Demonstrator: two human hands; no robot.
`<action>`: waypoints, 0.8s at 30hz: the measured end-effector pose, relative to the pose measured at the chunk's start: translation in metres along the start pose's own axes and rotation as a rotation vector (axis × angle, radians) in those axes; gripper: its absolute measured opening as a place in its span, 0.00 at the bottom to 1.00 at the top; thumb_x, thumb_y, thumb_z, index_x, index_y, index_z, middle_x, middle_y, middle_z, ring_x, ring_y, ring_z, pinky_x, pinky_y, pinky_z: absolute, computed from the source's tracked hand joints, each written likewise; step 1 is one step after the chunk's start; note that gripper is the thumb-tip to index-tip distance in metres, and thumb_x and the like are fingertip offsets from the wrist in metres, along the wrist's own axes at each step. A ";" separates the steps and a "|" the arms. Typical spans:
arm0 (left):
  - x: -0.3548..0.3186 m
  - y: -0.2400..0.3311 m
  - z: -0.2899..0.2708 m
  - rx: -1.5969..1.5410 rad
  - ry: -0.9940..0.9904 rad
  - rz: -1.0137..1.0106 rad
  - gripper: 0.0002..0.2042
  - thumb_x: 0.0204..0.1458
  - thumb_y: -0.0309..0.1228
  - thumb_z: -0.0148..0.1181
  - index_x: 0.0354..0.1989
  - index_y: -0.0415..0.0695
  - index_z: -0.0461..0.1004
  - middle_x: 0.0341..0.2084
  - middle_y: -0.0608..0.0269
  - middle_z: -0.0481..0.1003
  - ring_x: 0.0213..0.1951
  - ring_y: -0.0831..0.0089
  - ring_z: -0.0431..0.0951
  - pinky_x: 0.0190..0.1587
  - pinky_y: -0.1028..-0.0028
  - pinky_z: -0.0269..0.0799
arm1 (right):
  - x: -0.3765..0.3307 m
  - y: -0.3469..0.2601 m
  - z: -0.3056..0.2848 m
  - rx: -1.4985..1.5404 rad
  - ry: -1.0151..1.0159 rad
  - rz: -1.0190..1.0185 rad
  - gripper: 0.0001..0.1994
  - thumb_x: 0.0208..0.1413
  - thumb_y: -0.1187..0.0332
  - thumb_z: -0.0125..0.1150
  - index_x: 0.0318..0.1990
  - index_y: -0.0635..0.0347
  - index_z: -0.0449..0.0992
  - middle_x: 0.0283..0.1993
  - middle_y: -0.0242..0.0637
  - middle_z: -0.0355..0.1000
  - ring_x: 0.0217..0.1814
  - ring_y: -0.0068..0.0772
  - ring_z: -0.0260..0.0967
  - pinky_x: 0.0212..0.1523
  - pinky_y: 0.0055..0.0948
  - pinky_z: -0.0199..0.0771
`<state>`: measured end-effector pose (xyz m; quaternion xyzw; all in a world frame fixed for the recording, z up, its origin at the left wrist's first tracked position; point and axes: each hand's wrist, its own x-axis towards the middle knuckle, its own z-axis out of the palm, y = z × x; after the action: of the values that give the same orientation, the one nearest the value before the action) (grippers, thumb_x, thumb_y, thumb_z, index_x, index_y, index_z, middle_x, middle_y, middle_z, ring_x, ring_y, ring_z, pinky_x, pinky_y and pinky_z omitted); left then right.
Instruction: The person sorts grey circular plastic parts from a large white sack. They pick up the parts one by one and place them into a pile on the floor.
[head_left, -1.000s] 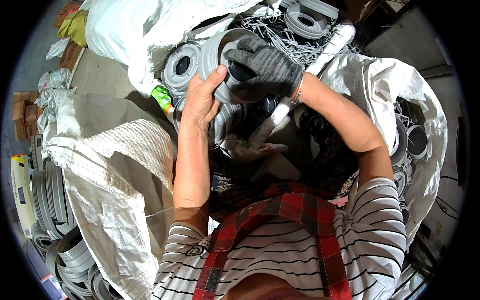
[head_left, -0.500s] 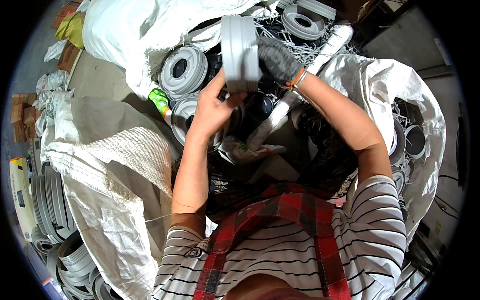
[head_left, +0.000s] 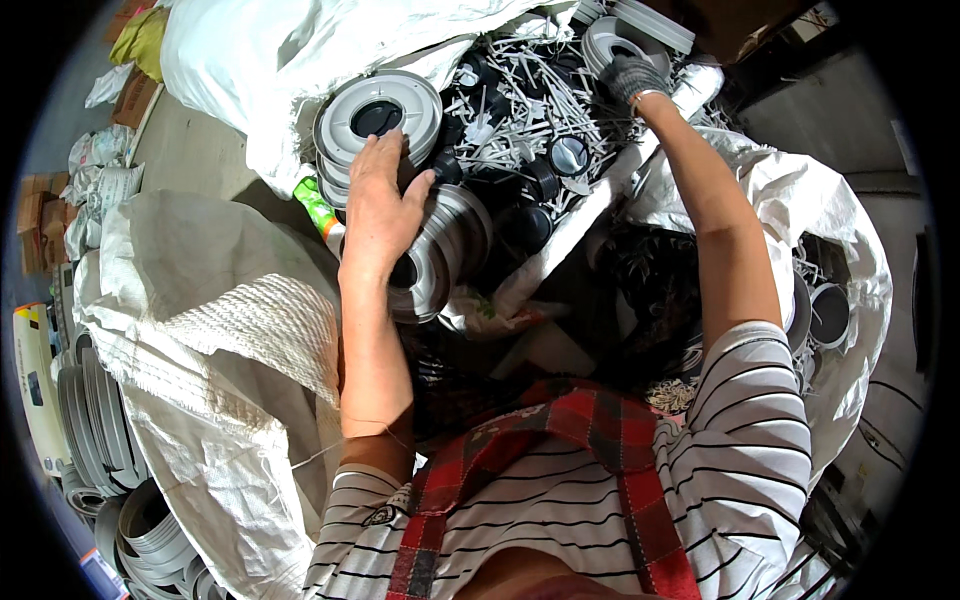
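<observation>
My bare left hand (head_left: pixel 382 205) lies with its fingers spread, the fingertips on the face of a grey round plastic part (head_left: pixel 345 118) with a dark centre hole. That part tops a pile of similar parts, and more grey round parts (head_left: pixel 450 225) lie below my palm. Farther off at the right, my right hand (head_left: pixel 636 80), in a grey knit glove, is closed over the near side of another grey round part (head_left: pixel 603 42). Its fingertips are partly hidden at that part's hole.
Thin white plastic sticks (head_left: pixel 540 95) and black round caps (head_left: pixel 570 155) are heaped between my hands. White woven sacks stand at the left (head_left: pixel 230 400), the back (head_left: pixel 260 50) and the right (head_left: pixel 850 220). Stacked grey rings (head_left: pixel 150 520) are at lower left.
The grey round part held upright between both hands now lies on the left pile. My left hand has loosened and spread; my right hand has moved away to the far right.
</observation>
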<state>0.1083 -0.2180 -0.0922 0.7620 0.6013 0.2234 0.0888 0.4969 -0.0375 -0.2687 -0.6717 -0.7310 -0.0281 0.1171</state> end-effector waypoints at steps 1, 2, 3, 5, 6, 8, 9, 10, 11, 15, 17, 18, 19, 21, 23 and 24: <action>0.003 0.002 0.003 -0.096 0.028 -0.036 0.24 0.46 0.29 0.61 0.53 0.37 0.66 0.49 0.44 0.68 0.53 0.59 0.67 0.55 0.69 0.61 | 0.000 0.012 0.007 0.008 -0.170 -0.015 0.17 0.49 0.55 0.51 0.39 0.59 0.72 0.41 0.49 0.71 0.45 0.51 0.68 0.46 0.45 0.66; 0.004 0.004 0.004 -0.184 0.062 -0.082 0.24 0.46 0.29 0.62 0.53 0.37 0.66 0.48 0.46 0.69 0.52 0.62 0.69 0.54 0.70 0.63 | 0.002 -0.002 -0.003 -0.002 -0.165 -0.002 0.17 0.49 0.55 0.51 0.39 0.58 0.73 0.41 0.49 0.72 0.45 0.51 0.68 0.45 0.45 0.66; 0.006 0.008 0.005 -0.273 0.095 -0.123 0.23 0.46 0.29 0.62 0.53 0.37 0.66 0.47 0.48 0.71 0.50 0.65 0.71 0.52 0.71 0.64 | 0.000 -0.015 -0.014 -0.013 -0.160 0.016 0.17 0.49 0.56 0.51 0.39 0.57 0.73 0.40 0.49 0.72 0.45 0.51 0.68 0.45 0.44 0.66; 0.004 0.018 0.006 -0.705 0.011 -0.289 0.20 0.49 0.30 0.59 0.48 0.31 0.68 0.46 0.49 0.71 0.46 0.61 0.73 0.50 0.70 0.67 | -0.018 -0.057 -0.063 0.066 0.047 -0.079 0.15 0.52 0.58 0.50 0.37 0.60 0.72 0.36 0.49 0.72 0.41 0.53 0.68 0.41 0.45 0.66; 0.006 0.020 0.013 -0.915 -0.054 -0.320 0.20 0.50 0.30 0.58 0.49 0.31 0.68 0.46 0.50 0.71 0.46 0.63 0.73 0.50 0.70 0.67 | -0.026 -0.066 -0.070 0.128 0.159 -0.195 0.14 0.53 0.59 0.49 0.35 0.61 0.72 0.34 0.47 0.72 0.38 0.51 0.69 0.40 0.43 0.67; 0.005 0.024 0.028 -1.251 -0.062 -0.404 0.23 0.51 0.32 0.59 0.52 0.31 0.65 0.45 0.54 0.72 0.46 0.67 0.72 0.52 0.75 0.66 | -0.046 -0.112 -0.107 0.101 0.176 -0.395 0.11 0.54 0.62 0.50 0.32 0.61 0.72 0.28 0.44 0.70 0.33 0.47 0.69 0.36 0.40 0.68; 0.005 0.025 0.033 -1.398 -0.031 -0.457 0.23 0.52 0.33 0.58 0.52 0.31 0.64 0.44 0.53 0.72 0.46 0.67 0.73 0.52 0.74 0.66 | -0.063 -0.141 -0.140 0.010 0.082 -0.469 0.09 0.53 0.64 0.51 0.32 0.60 0.73 0.25 0.42 0.69 0.30 0.44 0.68 0.33 0.37 0.69; 0.007 0.028 0.037 -1.551 -0.011 -0.502 0.23 0.52 0.33 0.57 0.53 0.31 0.63 0.44 0.52 0.72 0.46 0.66 0.73 0.52 0.74 0.66 | -0.071 -0.147 -0.140 0.313 0.148 -0.721 0.07 0.50 0.67 0.54 0.32 0.59 0.73 0.24 0.40 0.68 0.29 0.41 0.68 0.32 0.35 0.69; 0.009 0.029 0.040 -1.702 0.006 -0.552 0.23 0.53 0.34 0.56 0.53 0.31 0.62 0.43 0.51 0.72 0.46 0.66 0.73 0.51 0.73 0.67 | -0.080 -0.152 -0.135 0.625 0.209 -0.964 0.06 0.47 0.69 0.57 0.33 0.57 0.74 0.23 0.38 0.67 0.28 0.39 0.68 0.30 0.33 0.70; 0.005 0.023 0.042 -1.519 -0.095 -0.641 0.18 0.48 0.32 0.59 0.45 0.33 0.68 0.36 0.51 0.74 0.38 0.66 0.75 0.43 0.70 0.70 | -0.081 -0.160 -0.121 0.837 0.075 -0.715 0.10 0.44 0.69 0.60 0.36 0.59 0.75 0.36 0.42 0.73 0.39 0.42 0.71 0.41 0.33 0.72; 0.001 0.028 0.038 -1.370 -0.028 -0.637 0.16 0.45 0.31 0.63 0.40 0.36 0.71 0.33 0.59 0.75 0.35 0.72 0.74 0.41 0.74 0.68 | -0.054 -0.152 -0.119 0.751 -0.034 -0.278 0.12 0.50 0.64 0.54 0.38 0.62 0.74 0.38 0.46 0.73 0.40 0.45 0.71 0.43 0.34 0.72; 0.001 0.032 0.037 -1.298 -0.008 -0.626 0.15 0.43 0.31 0.65 0.38 0.38 0.73 0.32 0.63 0.75 0.33 0.76 0.73 0.41 0.76 0.67 | -0.034 -0.137 -0.098 0.513 -0.050 -0.204 0.14 0.50 0.63 0.52 0.39 0.63 0.74 0.37 0.48 0.73 0.41 0.46 0.71 0.44 0.35 0.71; 0.002 0.035 0.033 -1.295 -0.015 -0.628 0.16 0.42 0.32 0.66 0.38 0.39 0.73 0.32 0.64 0.75 0.33 0.76 0.73 0.41 0.76 0.67 | -0.013 -0.120 -0.073 0.284 -0.066 -0.136 0.15 0.51 0.62 0.50 0.39 0.63 0.74 0.37 0.49 0.73 0.42 0.48 0.71 0.46 0.36 0.71; 0.002 0.034 0.027 -1.287 -0.010 -0.642 0.18 0.39 0.34 0.68 0.38 0.40 0.73 0.32 0.66 0.75 0.34 0.78 0.72 0.41 0.76 0.66 | 0.011 -0.106 -0.046 0.031 -0.200 -0.107 0.15 0.49 0.64 0.49 0.40 0.62 0.74 0.36 0.51 0.73 0.42 0.50 0.71 0.48 0.40 0.69; 0.006 0.032 0.028 -1.316 -0.036 -0.657 0.18 0.40 0.34 0.68 0.38 0.40 0.73 0.32 0.66 0.74 0.34 0.78 0.72 0.41 0.76 0.66 | 0.025 -0.088 -0.004 0.023 -0.204 0.011 0.14 0.46 0.66 0.50 0.39 0.60 0.75 0.36 0.51 0.73 0.43 0.51 0.71 0.47 0.43 0.69; 0.006 0.031 0.028 -1.330 -0.040 -0.668 0.18 0.40 0.34 0.68 0.38 0.40 0.73 0.32 0.66 0.74 0.35 0.78 0.72 0.41 0.76 0.66 | 0.025 -0.087 0.011 -0.048 -0.044 -0.016 0.13 0.46 0.67 0.48 0.37 0.60 0.76 0.40 0.51 0.72 0.45 0.50 0.70 0.48 0.45 0.69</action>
<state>0.1485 -0.2166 -0.1031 0.3280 0.5372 0.4872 0.6054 0.4077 -0.0196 -0.2640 -0.6688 -0.7379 -0.0316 0.0846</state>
